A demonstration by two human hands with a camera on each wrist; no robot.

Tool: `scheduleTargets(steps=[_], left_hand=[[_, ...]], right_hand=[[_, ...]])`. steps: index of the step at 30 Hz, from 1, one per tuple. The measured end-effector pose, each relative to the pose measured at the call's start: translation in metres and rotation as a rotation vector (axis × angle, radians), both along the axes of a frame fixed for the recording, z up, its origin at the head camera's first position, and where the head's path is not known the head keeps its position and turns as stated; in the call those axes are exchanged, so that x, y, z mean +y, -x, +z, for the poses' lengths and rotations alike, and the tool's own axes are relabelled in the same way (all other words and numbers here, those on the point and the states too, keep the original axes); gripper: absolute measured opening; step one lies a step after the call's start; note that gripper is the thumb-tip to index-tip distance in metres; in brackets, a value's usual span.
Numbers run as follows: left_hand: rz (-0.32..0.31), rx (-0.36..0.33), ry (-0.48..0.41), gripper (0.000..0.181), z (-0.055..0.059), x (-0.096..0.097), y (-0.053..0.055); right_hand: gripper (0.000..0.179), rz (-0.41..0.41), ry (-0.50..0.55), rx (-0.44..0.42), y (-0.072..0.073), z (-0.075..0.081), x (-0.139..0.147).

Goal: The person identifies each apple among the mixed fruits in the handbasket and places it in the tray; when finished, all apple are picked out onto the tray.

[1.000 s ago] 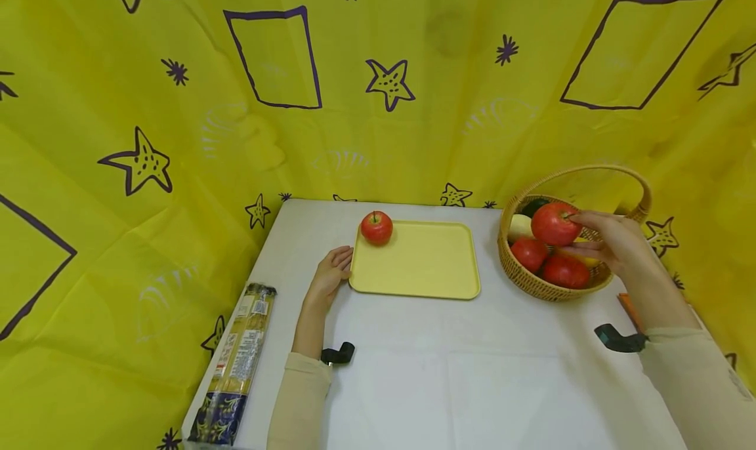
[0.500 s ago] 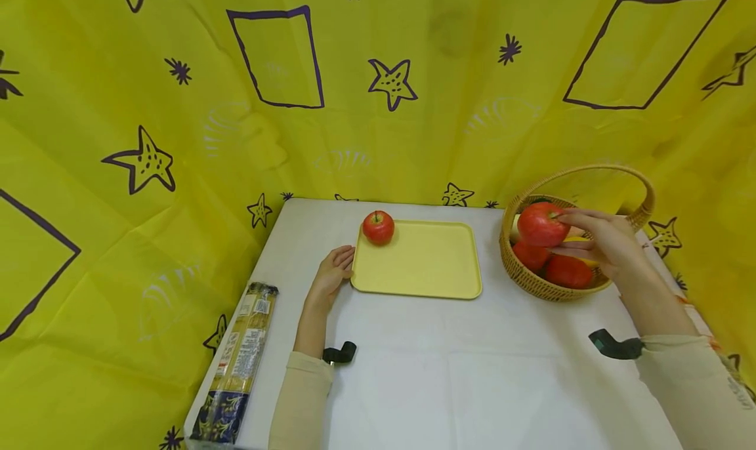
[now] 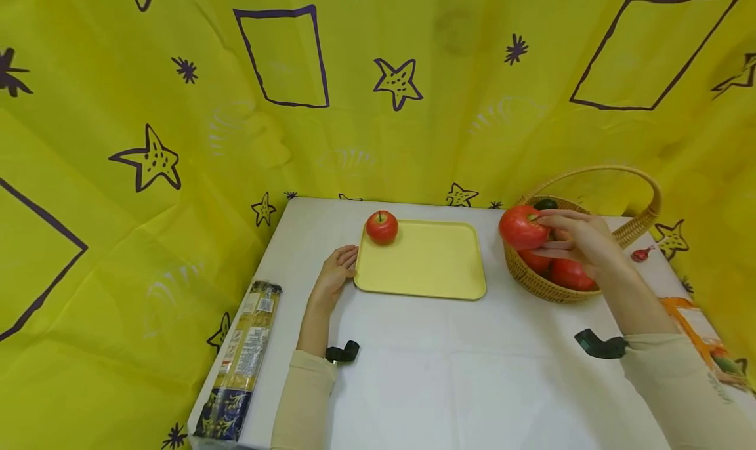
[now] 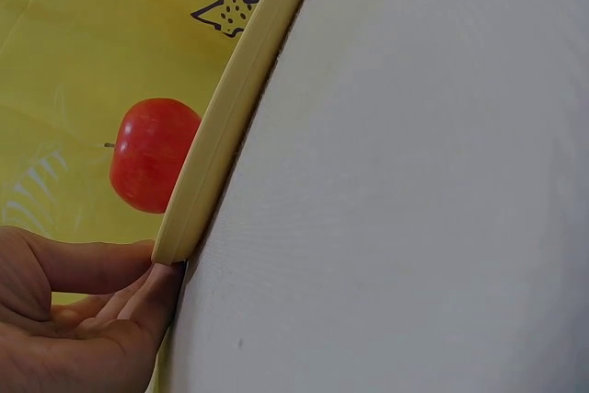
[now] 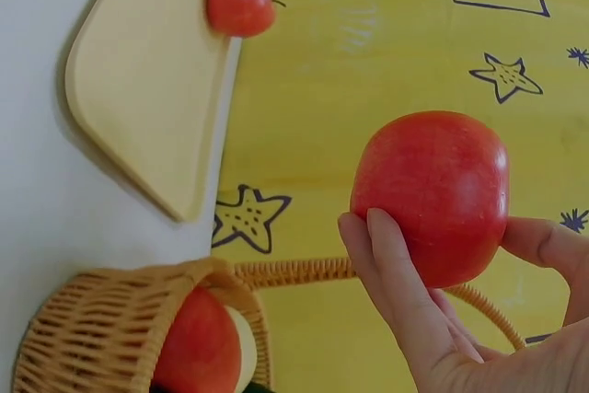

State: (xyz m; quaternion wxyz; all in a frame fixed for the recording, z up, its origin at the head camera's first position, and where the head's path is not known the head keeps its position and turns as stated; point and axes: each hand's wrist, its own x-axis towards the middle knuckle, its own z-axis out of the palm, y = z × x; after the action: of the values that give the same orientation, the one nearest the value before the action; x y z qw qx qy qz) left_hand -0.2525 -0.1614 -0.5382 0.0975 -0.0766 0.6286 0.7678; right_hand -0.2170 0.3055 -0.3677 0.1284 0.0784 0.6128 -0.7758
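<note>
My right hand (image 3: 581,240) holds a large red apple (image 5: 433,195) between thumb and fingers, above the left rim of the wicker basket (image 3: 540,289). More red apples (image 3: 569,275) lie inside that basket. The pale yellow tray (image 3: 425,260) rests on the white table, with a smaller red apple (image 3: 382,227) at its far left corner. At the tray's left edge is my left hand (image 3: 335,271); in the left wrist view its thumb (image 4: 110,264) and fingers pinch the rim.
A long clear pack of yellow sticks (image 3: 242,358) lies along the table's left edge. On the right are a small red bulb (image 3: 642,254) and an orange packet (image 3: 703,335), partly behind the right arm. A yellow patterned curtain (image 3: 378,135) borders the table.
My right hand has carried the large apple left, from over the basket's middle to its left rim. The left hand stays at the tray's edge.
</note>
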Motion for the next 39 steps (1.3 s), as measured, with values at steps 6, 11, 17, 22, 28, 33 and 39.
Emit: scheduleTargets(steps=[6, 11, 17, 22, 28, 33, 39], left_hand=[[0.002, 0.007, -0.006, 0.075, 0.000, 0.001, 0.000], [0.004, 0.014, -0.006, 0.076, 0.000, 0.001, 0.000], [0.005, 0.015, -0.005, 0.075, 0.000, 0.001, -0.001], [0.009, 0.004, -0.004, 0.074, 0.000, 0.003, -0.001], [0.010, 0.006, -0.008, 0.072, 0.000, 0.003, 0.001], [0.004, 0.010, -0.001, 0.071, 0.001, 0.001, 0.000], [0.007, 0.007, 0.007, 0.072, 0.001, 0.000, -0.001]], right_hand=[[0.009, -0.001, -0.074, -0.019, 0.007, -0.001, -0.018], [0.006, 0.001, -0.085, -0.045, 0.013, -0.001, -0.031], [0.006, 0.043, -0.095, -0.026, 0.022, -0.003, -0.046], [0.004, 0.054, -0.157, -0.023, 0.031, -0.008, -0.058], [0.004, 0.068, -0.171, -0.018, 0.045, -0.018, -0.069], [0.010, 0.056, -0.141, -0.039, 0.057, -0.027, -0.079], [0.005, 0.062, -0.111, -0.086, 0.069, -0.034, -0.093]])
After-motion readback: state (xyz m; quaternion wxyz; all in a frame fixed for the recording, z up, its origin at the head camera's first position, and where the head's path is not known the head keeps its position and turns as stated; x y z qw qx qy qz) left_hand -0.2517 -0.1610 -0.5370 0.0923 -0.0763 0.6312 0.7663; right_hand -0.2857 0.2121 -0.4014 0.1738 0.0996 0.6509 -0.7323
